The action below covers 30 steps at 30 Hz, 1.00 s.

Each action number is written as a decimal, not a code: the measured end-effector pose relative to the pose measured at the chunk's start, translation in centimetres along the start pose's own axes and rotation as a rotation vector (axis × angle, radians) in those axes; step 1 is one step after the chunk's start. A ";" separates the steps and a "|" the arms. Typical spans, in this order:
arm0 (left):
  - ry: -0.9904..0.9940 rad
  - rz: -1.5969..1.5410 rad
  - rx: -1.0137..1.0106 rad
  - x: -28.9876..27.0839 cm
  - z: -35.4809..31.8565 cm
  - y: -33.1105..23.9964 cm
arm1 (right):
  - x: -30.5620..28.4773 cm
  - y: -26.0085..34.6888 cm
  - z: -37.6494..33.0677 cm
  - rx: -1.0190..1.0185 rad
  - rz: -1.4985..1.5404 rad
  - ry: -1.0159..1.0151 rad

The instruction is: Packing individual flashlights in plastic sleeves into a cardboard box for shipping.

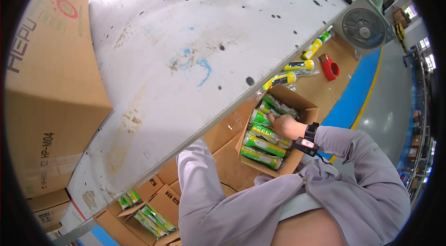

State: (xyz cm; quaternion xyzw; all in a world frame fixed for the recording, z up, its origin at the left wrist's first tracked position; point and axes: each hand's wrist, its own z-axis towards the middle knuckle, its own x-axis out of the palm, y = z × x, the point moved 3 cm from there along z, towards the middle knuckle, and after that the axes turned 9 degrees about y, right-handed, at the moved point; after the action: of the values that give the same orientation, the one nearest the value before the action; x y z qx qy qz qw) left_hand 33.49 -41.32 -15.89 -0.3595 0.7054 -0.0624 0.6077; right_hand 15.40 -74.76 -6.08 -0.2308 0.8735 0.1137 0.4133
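My right hand [284, 126] is down inside an open cardboard carton [308, 115]. Its fingers are bent around the end of one green-and-white tube in a clear bag [259, 117]; the fingertips are partly covered. Several more bagged green-and-yellow tubes [264, 144] lie side by side in a row in that carton. My left forearm in its grey sleeve [199, 167] goes under the table edge, which hides my left hand.
The white, stained table [186, 83] fills the middle, with a large brown carton [51, 88] at left. Beyond my carton lie loose tubes [299, 65], a red tape roll [330, 67] and a fan [364, 28]. Another carton [166, 198] with bagged tubes stands lower left.
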 end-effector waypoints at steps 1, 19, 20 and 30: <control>0.006 -0.012 -0.011 0.2 0.2 -0.1 | -0.7 0.0 0.0 0.013 0.001 -0.003; 0.042 -0.873 0.187 -6.2 -11.8 -5.2 | 0.2 0.9 -1.9 0.010 0.301 -0.022; 0.095 -0.916 0.157 -7.1 -14.0 -5.5 | -0.3 0.3 -2.1 -0.094 0.301 -0.040; 0.769 -1.503 0.377 -8.5 -38.1 -13.3 | -7.8 2.1 -9.3 -0.960 2.138 0.163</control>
State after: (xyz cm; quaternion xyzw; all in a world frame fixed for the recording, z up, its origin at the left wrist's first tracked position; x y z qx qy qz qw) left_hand 4.88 -59.47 7.64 -0.5777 0.4149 -0.6811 0.1741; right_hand 12.46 -74.18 5.81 0.4813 0.5142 0.7055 -0.0790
